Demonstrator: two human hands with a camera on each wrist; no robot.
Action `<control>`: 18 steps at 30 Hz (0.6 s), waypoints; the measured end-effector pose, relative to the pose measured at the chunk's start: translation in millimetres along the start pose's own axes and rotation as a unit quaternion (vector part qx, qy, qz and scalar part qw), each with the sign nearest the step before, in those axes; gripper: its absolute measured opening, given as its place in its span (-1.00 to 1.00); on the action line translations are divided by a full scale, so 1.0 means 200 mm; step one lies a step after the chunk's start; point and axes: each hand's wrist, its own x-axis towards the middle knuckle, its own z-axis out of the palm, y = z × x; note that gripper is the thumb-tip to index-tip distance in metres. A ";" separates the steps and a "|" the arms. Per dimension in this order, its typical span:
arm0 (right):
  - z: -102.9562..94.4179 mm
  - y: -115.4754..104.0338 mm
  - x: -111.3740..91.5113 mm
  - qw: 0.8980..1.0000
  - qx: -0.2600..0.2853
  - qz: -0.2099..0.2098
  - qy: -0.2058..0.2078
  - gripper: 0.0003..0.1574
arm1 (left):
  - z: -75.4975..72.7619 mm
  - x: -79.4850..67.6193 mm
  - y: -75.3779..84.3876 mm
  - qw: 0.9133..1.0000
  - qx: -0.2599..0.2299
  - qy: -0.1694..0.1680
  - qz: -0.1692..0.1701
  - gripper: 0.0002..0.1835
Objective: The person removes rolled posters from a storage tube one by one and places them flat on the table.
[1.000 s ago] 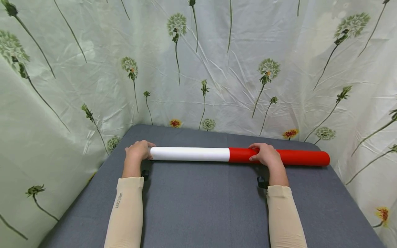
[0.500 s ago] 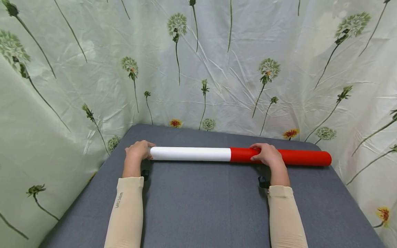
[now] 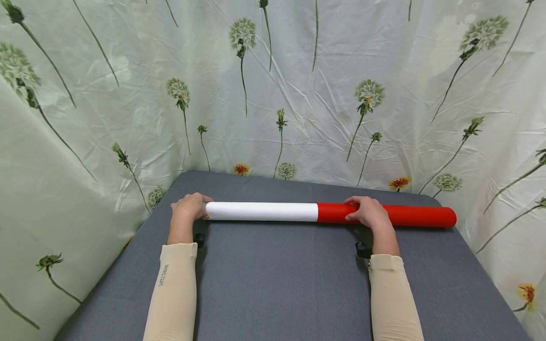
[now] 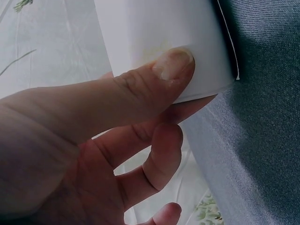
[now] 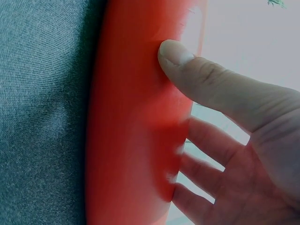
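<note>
A long white roll [image 3: 262, 211] lies level across the far part of the grey table, its right part running into a thicker red tube [image 3: 420, 216]. At the roll's left end, my left hand [image 3: 189, 207] pinches the rim. The left wrist view shows the thumb on top of the white roll [image 4: 164, 23], the index finger under its end and the other fingers curled below. My right hand [image 3: 369, 211] grips the red tube left of its middle. In the right wrist view, the thumb presses one side of the red tube [image 5: 126, 131] and several fingertips meet its far side.
Grey cloth covers the tabletop [image 3: 273, 279], whose far edge runs just behind the tube. A pale curtain [image 3: 298, 118] printed with dandelions hangs at the back and both sides. Each wrist wears a small black device [image 3: 362, 250].
My right hand and the red tube have shifted slightly to the right, so a little more of the white roll shows. The left hand stays at the roll's end.
</note>
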 end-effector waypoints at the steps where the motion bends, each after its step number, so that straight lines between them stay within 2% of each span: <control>1: 0.00 0.00 0.00 1.000 0.000 -0.001 0.000 -0.27 | 0.00 0.00 0.00 1.000 0.001 0.000 -0.001 -0.35; 10: 0.00 0.00 0.00 1.000 0.002 0.001 0.001 -0.29 | -0.02 -0.01 0.00 1.000 0.001 -0.008 -0.014 -0.36; 18: -0.01 0.00 -0.01 1.000 0.005 0.004 0.002 -0.28 | -0.03 -0.01 -0.02 1.000 0.001 -0.014 -0.008 -0.36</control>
